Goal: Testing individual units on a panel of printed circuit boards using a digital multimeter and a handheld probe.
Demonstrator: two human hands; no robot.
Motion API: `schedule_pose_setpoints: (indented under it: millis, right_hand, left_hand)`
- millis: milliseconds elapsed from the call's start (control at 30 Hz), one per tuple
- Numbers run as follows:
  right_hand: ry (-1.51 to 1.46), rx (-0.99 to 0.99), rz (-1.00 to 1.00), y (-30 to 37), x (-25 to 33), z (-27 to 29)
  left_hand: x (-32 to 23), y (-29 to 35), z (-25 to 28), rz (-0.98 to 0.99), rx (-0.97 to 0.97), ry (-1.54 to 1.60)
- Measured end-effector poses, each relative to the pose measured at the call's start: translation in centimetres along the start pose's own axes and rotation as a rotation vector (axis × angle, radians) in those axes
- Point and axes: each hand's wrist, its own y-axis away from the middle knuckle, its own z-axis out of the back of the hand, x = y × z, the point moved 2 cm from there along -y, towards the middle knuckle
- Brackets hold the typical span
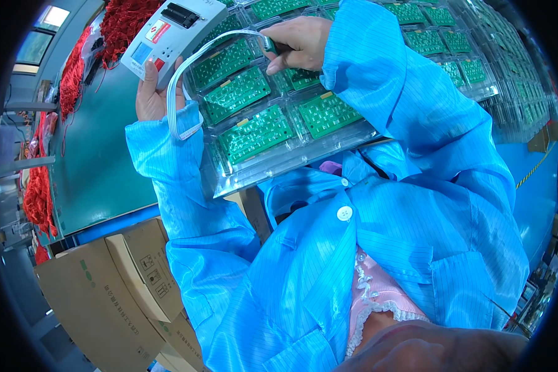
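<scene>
Sideways, right fingers (281, 33) pinch connector (269, 44).

Just above the left fingers (148, 79), the white box-shaped plastic device (181, 38) bears a printed red-and-white label (159, 31) and small handwriting; well below them, brown cardboard cartons (74, 301) carry green and dark lettering (119, 301) and outlined handling symbols (155, 276).

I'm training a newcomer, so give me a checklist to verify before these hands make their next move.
1. White device held in left hand: ok.
2. White cable, far end held in right hand: ok.
3. Cable untouched by left sleeve: cannot tell; they overlap in view.
4. Green boards in clear tray: ok where plainly visible.
5. Screen reading: cannot tell; too small.
</scene>
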Motion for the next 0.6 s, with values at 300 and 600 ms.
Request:
schedule_pose_setpoints:
  millis: [300,600]
  right_hand:
    - [0.031,-0.013,-0.001,0.0,0.0,-0.1]
    - [0.036,-0.11,0.039,0.6,-1.1,-0.8]
  left_hand:
    - [-0.2,0.1,0.1,0.01,-0.002,0.009]
    - [0.1,-0.2,0.2,-0.009,0.037,0.042]
